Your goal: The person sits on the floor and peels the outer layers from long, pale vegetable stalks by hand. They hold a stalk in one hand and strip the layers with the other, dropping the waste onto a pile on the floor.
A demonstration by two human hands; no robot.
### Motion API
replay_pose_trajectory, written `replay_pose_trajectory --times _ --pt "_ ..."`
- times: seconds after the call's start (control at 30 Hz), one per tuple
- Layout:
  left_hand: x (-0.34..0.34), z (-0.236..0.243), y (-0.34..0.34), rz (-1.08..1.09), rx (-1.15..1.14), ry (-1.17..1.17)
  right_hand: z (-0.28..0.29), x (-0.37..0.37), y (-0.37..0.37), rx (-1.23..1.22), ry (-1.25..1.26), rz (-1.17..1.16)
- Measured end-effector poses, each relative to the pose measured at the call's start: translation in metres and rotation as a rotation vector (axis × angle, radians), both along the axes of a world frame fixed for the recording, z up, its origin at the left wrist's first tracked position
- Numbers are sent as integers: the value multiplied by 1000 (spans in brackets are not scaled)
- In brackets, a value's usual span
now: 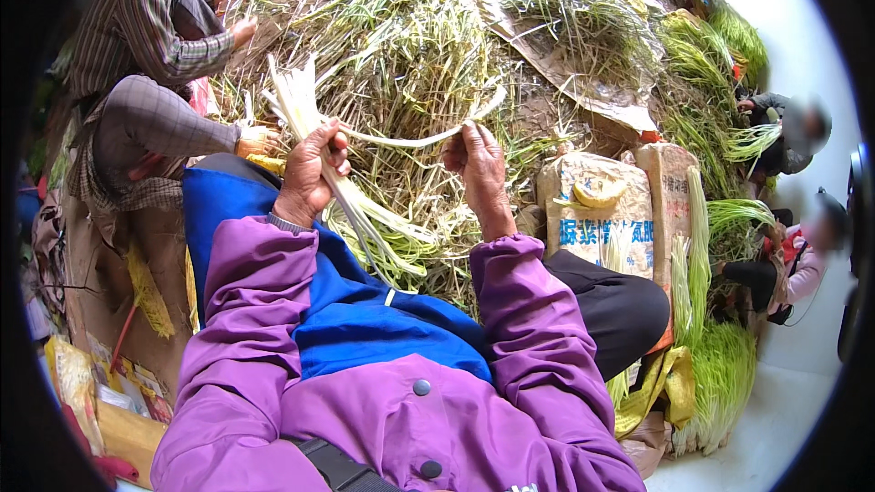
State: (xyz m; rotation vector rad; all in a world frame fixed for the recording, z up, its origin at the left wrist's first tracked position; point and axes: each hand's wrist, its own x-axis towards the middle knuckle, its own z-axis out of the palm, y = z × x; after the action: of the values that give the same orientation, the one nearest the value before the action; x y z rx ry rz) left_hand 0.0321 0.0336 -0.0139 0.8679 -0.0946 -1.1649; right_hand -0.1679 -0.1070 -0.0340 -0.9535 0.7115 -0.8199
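My left hand (312, 167) is closed around a bundle of pale white stalks (298, 91) whose yellow-green leaves hang down over my blue-covered lap. My right hand (476, 164) is closed, pinching a single long pale strand (406, 138) that curves from beside my left hand up to a free tip above my right fingers. Both hands are held above a pile of loose green and dry stalks (410, 46), with some space between them.
A co-worker in a striped shirt (137, 36) sits close at left. Two other people (788, 132) work at right among piles of green stalks (715, 383). Printed sacks (592, 210) lie by my right knee; a pale sheet (574, 82) lies on the heap. Yellow bags (665, 387) are at lower right.
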Motion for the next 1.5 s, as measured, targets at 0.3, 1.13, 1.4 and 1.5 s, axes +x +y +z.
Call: replay_pose_trajectory --times 0.3,1.13,1.4,1.5 --pt "27 -6 7 214 -30 -14 20 -33 -28 200 -409 -144" --pt "0 3 2 -129 105 -138 -29 -13 -13 304 -71 153" --pt "-11 5 4 -317 309 -338 -12 -30 -26 -1 186 -2" --pt "-25 20 -2 -347 313 -573 3 -4 0 -52 235 188"
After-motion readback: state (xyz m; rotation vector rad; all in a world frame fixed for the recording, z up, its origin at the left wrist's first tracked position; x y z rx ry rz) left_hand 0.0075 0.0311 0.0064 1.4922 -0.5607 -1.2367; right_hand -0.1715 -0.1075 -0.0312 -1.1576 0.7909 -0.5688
